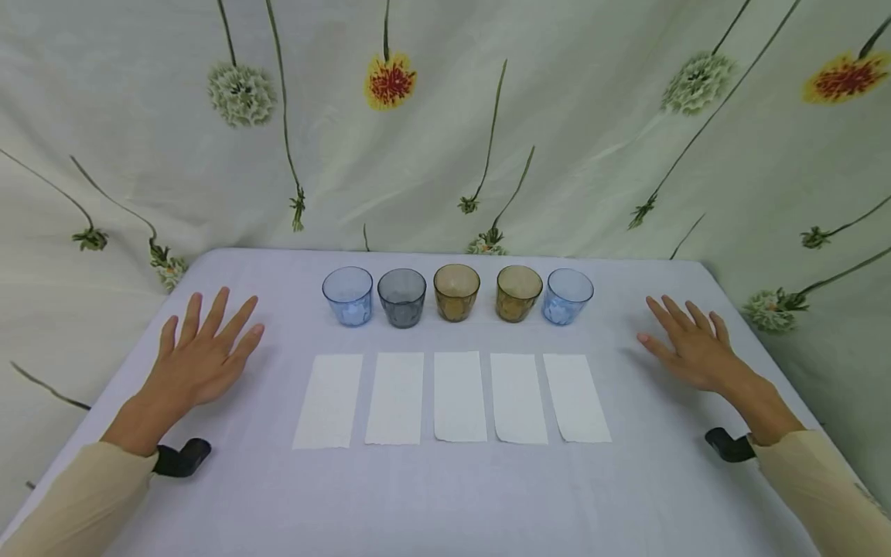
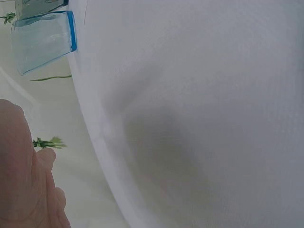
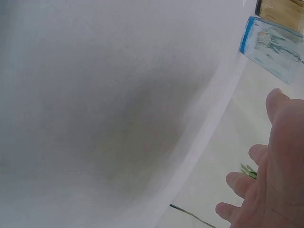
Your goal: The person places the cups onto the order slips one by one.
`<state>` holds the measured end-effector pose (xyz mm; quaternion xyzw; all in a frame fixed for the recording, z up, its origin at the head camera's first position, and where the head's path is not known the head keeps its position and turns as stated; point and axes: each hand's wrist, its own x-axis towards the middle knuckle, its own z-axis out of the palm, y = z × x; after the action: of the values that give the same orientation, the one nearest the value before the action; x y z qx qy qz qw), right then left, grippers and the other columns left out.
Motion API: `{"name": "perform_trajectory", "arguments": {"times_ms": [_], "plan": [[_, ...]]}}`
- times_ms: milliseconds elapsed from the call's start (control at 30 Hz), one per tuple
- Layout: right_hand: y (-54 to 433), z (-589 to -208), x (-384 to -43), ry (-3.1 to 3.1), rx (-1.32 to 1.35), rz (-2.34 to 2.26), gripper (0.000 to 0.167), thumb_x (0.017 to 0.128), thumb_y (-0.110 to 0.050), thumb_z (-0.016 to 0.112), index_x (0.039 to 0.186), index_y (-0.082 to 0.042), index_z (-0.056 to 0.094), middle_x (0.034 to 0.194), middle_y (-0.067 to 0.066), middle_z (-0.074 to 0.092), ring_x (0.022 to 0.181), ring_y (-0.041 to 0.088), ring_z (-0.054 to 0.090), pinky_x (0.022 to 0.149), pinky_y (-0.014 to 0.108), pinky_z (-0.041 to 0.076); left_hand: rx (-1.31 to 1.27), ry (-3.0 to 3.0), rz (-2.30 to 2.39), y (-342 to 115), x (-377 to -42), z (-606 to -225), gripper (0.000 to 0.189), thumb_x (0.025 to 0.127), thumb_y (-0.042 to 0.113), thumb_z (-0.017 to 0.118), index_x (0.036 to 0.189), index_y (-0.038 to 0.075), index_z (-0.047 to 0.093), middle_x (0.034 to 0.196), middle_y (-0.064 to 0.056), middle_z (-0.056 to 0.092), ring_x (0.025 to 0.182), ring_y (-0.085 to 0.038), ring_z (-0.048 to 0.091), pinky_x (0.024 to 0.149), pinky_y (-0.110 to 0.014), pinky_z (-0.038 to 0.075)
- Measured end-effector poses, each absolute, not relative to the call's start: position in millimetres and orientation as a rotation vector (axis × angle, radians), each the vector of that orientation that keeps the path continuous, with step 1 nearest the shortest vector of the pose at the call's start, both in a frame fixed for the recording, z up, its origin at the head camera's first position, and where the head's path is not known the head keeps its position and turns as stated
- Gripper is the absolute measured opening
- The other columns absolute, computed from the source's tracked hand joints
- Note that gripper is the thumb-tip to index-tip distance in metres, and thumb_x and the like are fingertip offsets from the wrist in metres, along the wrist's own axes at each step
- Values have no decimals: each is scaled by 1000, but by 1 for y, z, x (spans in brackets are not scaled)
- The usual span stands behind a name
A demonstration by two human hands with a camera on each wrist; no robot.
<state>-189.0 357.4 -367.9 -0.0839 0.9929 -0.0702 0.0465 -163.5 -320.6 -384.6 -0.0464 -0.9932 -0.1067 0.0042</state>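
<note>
Five glasses (image 1: 456,300) stand upright in a row towards the far edge of the surface (image 1: 445,503); five paper strips (image 1: 460,398) lie nearer, apparently lined up one per glass. Left hand (image 1: 198,360) and right hand (image 1: 696,354) flank them, fingers (image 1: 215,311) spread, holding nothing, perhaps keeping both rows unobstructed.

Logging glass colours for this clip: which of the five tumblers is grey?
The grey tumbler is second from left in the head view, between a blue tumbler and an amber tumbler; the other four are two blue, two amber.
</note>
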Motion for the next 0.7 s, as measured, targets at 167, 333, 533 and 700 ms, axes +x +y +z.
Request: {"name": "perform_trajectory", "arguments": {"times_ms": [167,333,533,700], "plan": [[360,-370,-188,3035,-268,-223,79,104,-57,36,162,-12,7,164,29,9,144,62,6,110,77,-2,-150,-3121,-336,-318,-165,-384,71,105,59,16,162,19,3,165,-23,-12,147,-50,-23,111,-75,-10],[361,-370,-186,3044,-286,-233,79,104,-58,36,162,-12,9,164,29,10,143,62,8,110,77,-1,-169,-3128,-333,-317,-167,-384,70,106,58,18,162,19,3,165,-24,-12,147,-52,-22,110,-76,-10],[359,-368,-184,3051,-297,-249,78,104,-57,39,162,-11,12,163,29,13,144,61,9,110,77,-1,-180,-3121,-344,-315,-167,-386,70,106,57,19,162,19,4,165,-24,-11,147,-52,-22,110,-76,-10],[358,-367,-183,3062,-293,-267,78,104,-55,40,162,-12,12,164,29,12,144,61,8,110,76,-1,-194,-3106,-348,-310,-163,-386,69,106,56,21,162,19,6,166,-23,-10,148,-51,-21,110,-76,-9]]}}
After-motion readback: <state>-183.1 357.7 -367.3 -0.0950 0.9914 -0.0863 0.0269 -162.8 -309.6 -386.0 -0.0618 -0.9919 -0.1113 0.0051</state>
